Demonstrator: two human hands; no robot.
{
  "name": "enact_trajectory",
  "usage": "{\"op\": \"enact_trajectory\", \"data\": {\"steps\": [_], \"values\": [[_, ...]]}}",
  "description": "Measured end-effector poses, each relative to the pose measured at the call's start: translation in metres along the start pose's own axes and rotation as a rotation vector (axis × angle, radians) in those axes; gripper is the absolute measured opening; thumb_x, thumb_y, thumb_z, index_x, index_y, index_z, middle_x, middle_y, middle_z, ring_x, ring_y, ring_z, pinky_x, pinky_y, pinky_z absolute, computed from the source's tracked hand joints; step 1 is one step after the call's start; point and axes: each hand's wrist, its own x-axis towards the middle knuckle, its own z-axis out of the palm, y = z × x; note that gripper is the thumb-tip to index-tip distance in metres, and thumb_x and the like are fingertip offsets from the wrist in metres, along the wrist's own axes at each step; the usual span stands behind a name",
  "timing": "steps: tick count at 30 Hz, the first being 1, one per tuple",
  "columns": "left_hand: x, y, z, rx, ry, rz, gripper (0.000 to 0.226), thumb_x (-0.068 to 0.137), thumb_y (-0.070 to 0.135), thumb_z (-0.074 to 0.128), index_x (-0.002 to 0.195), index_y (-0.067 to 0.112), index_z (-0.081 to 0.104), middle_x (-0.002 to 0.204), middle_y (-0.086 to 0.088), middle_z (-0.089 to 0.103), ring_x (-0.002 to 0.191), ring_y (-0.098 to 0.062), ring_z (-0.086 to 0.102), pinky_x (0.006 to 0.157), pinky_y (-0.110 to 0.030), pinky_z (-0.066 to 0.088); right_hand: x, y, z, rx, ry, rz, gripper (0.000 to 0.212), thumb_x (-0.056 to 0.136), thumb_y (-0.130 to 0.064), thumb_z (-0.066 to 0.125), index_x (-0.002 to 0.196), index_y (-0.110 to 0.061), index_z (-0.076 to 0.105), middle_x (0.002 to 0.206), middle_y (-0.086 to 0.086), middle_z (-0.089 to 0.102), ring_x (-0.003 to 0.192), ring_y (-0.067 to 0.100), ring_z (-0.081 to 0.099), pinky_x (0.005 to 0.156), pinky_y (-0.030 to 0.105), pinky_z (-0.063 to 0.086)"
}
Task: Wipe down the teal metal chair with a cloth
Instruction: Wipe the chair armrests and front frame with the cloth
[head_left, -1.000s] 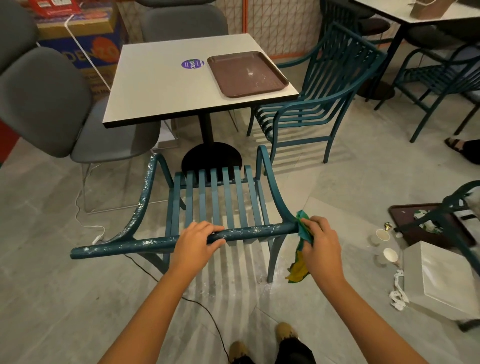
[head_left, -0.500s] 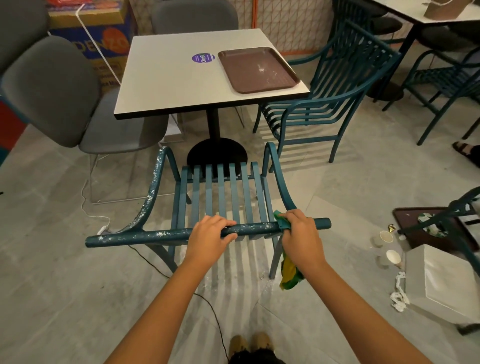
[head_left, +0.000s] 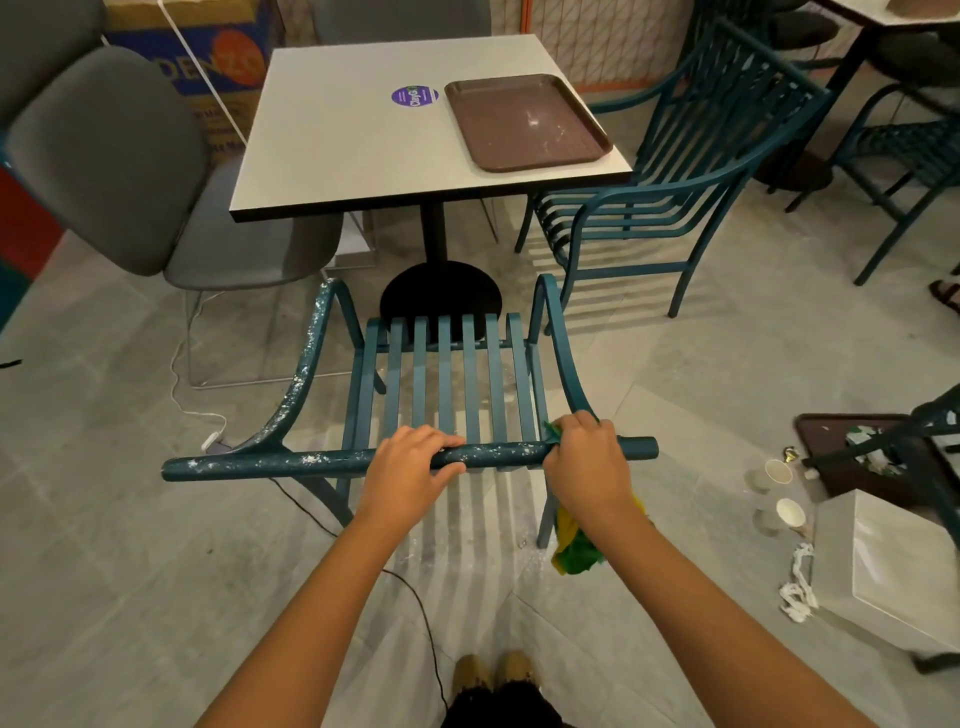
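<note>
On the floor (head_left: 130, 571) facing the counter (head_left: 363, 156): teal chair (head_left: 447, 384), stiff metal, probably heavy. Left hand (head_left: 410, 467) fingers curled round its speckled top rail (head_left: 291, 461); right hand (head_left: 587, 467) fingers clamping soft cloth (head_left: 571, 545) against it. Best steadied there.

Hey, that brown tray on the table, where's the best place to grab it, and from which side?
Probably by its right-hand rim, coming from the table's right side. The tray lies flat, so only the raised lip gives a grip. That rim sits closest to the table's edge, so fingers can hook under it with the thumb on top.
</note>
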Motion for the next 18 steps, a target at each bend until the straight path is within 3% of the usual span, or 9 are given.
{"op": "enact_trajectory", "data": {"steps": [5,8,13,18], "values": [[0.001,0.003,-0.005,0.030,-0.027,0.015,0.037,0.089,0.036,0.054,0.125,0.027,0.053,0.116,0.008,0.057,0.109,-0.013,0.045,0.095,-0.026,0.032,0.011,-0.011,-0.003,0.134,-0.097,-0.031,0.027,0.088,-0.007,0.049,0.113,-0.004,0.057,0.111,0.013,0.058,0.100,0.027,0.052,0.084,0.040,0.051],[0.003,0.004,-0.009,0.039,-0.074,0.032,0.038,0.089,0.036,0.054,0.126,0.026,0.051,0.118,0.007,0.055,0.111,-0.013,0.045,0.098,-0.028,0.034,0.015,0.003,-0.016,0.184,-0.054,0.024,0.024,0.087,-0.006,0.049,0.110,-0.004,0.058,0.105,0.015,0.060,0.091,0.028,0.057,0.079,0.044,0.054],[-0.001,-0.006,-0.015,0.068,-0.081,0.026,0.047,0.087,0.043,0.054,0.130,0.027,0.045,0.120,0.010,0.051,0.112,-0.009,0.043,0.098,-0.025,0.033,0.009,0.039,-0.020,0.067,0.021,0.039,0.030,0.090,-0.008,0.046,0.119,-0.007,0.054,0.117,0.011,0.057,0.104,0.025,0.049,0.082,0.036,0.049],[-0.005,-0.020,-0.023,0.084,-0.076,-0.022,0.041,0.087,0.043,0.053,0.125,0.027,0.050,0.117,0.008,0.054,0.111,-0.010,0.045,0.096,-0.025,0.031,0.010,0.028,-0.011,0.023,0.017,-0.012,0.029,0.090,-0.011,0.045,0.118,-0.007,0.054,0.119,0.009,0.056,0.106,0.024,0.047,0.085,0.033,0.044]]}}
